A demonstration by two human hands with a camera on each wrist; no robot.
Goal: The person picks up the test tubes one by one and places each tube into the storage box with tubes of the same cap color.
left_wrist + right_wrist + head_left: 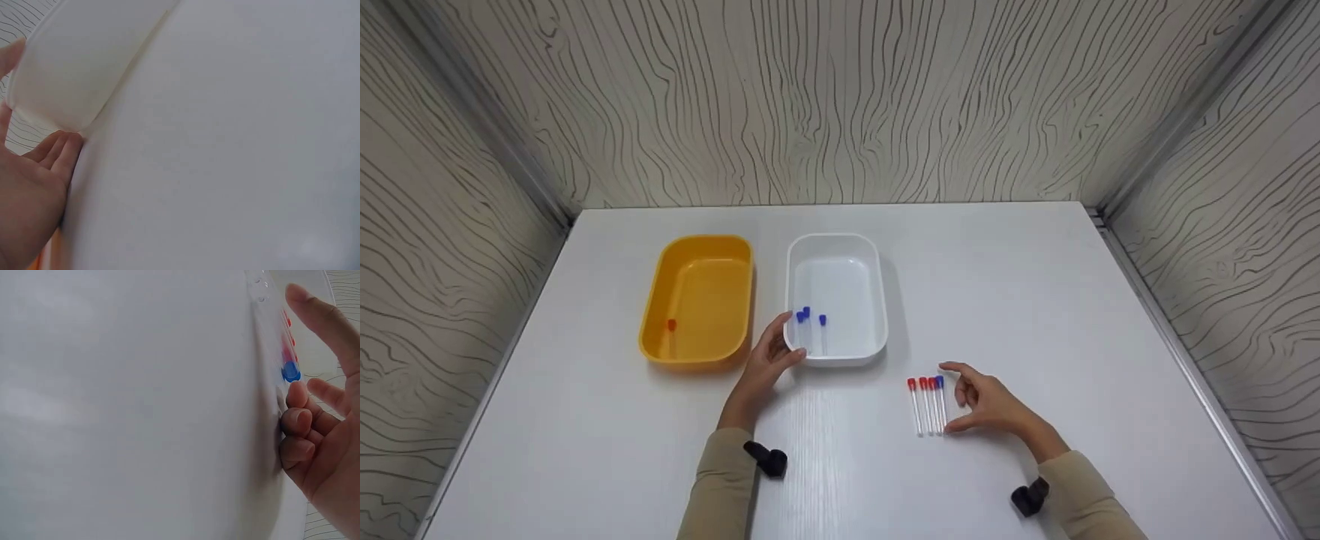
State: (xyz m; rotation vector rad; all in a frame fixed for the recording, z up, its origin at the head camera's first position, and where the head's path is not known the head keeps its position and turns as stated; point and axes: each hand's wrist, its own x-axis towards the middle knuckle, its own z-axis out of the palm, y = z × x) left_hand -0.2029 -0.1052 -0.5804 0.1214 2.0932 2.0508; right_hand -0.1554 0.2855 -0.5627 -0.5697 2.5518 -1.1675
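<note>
My left hand [766, 361] holds the near left corner of a white tray [872, 300], thumb at the front rim and fingers along the side. In the left wrist view the fingers [66, 154] lie against the tray's corner. Three blue-capped tubes [823, 321] lie inside that tray. To its right, three red-capped tubes [923, 384] and a blue-capped tube [940, 397] lie side by side on the table. My right hand [988, 401] is beside the blue-capped one, thumb and forefinger spread apart around its two ends. Nothing is gripped there.
A yellow tray [709, 300] stands left of the white one, with one red-capped tube [671, 327] in it. Wood-grain patterned panels [840, 105] rise behind and on both sides of the white table [997, 300].
</note>
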